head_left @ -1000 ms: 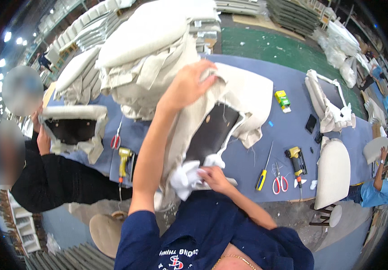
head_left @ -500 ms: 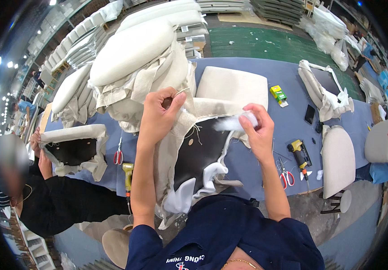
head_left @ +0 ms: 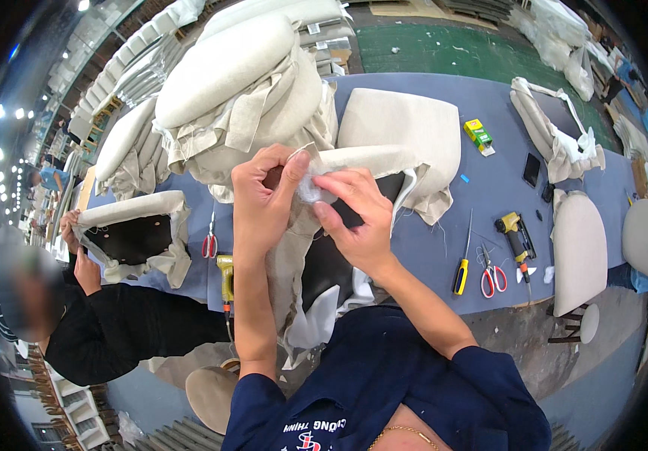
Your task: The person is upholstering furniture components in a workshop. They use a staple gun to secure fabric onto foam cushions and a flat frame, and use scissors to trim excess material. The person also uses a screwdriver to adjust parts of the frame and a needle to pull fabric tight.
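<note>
A cream cushion (head_left: 324,264) was set in front of the body (head_left: 384,361), long axis running away from it, its cover (head_left: 285,252) pinched at the far-left corner by the nearer, tightly curled left hand (head_left: 262,201), while white wadding (head_left: 309,186) was held there by the half-curled right hand (head_left: 361,222).

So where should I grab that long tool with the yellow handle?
Probably grip the tool by its thick yellow-and-black handle, coming from the camera wearer's side. It lies flat with the handle end toward that person and the thin metal shaft pointing away, so your fingers would stay off the narrow tip.
</note>
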Tool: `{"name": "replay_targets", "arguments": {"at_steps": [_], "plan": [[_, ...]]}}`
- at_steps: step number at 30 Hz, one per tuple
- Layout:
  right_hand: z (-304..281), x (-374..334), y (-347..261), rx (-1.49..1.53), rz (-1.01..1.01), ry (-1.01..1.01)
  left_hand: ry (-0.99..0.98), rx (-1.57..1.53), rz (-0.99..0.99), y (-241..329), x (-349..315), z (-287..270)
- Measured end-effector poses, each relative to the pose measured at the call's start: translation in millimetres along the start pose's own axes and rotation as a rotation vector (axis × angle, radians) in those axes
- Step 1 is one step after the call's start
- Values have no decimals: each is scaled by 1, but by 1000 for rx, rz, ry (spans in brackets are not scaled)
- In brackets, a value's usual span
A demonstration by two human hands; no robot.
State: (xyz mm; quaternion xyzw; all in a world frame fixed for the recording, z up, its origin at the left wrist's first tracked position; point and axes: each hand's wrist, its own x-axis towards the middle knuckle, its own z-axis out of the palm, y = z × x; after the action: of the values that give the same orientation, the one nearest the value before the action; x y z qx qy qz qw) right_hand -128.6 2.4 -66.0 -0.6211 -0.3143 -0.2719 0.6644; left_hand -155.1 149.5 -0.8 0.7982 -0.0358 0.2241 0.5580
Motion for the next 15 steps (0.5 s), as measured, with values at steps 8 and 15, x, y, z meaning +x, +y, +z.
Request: {"name": "replay_targets", "arguments": {"at_steps": [8, 15], "plan": [[-13, 11, 2, -60, -35, 106, 69, 152, 129, 22, -19, 24], [-40, 4, -3, 218, 66, -13, 12, 246, 287, 28, -35, 28]]}}
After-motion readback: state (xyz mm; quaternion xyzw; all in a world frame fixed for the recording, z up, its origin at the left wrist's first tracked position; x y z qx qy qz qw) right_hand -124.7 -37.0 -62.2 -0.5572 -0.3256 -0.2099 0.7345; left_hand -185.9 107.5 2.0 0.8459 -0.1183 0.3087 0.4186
